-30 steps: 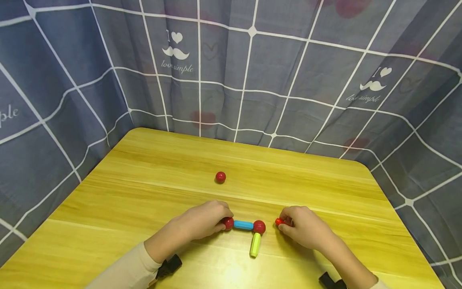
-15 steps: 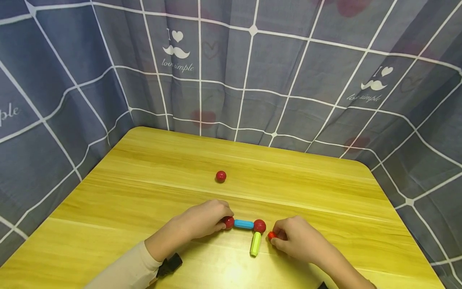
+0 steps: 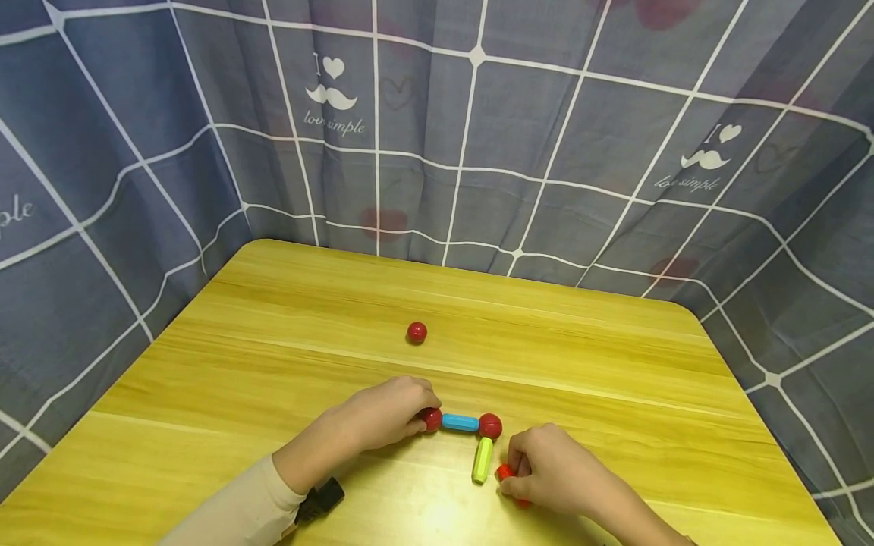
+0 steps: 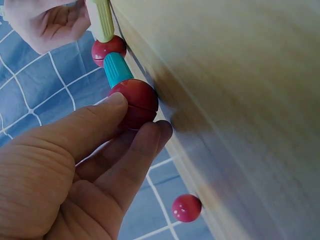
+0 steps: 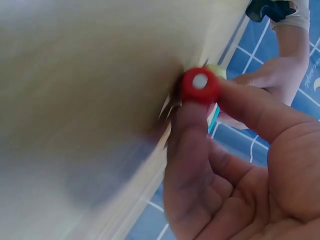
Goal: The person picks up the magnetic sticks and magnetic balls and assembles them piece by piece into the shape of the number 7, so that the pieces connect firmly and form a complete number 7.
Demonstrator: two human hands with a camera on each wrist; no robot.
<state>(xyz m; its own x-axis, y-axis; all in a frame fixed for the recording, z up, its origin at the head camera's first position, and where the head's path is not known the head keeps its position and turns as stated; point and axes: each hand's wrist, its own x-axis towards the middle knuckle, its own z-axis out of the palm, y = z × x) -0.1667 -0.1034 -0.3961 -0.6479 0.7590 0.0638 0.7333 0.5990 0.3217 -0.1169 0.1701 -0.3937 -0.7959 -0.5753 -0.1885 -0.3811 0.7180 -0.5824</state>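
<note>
My left hand pinches a red ball between thumb and fingers. A blue rod runs from that ball to a second red ball. From the second ball a yellow-green rod points toward the table's near side. Just right of this rod, my right hand pinches a short red rod. Its end, with a pale round spot, faces the right wrist camera, and the fingers hide part of its length in the head view.
A loose red ball lies farther back on the wooden table. A grey-blue curtain with white lines surrounds the table's back and sides. A black wrist strap sits on the left forearm.
My right hand has moved nearer and a little left with the red rod, from right of the second ball to beside the yellow-green rod. My left hand has stayed on its ball.
</note>
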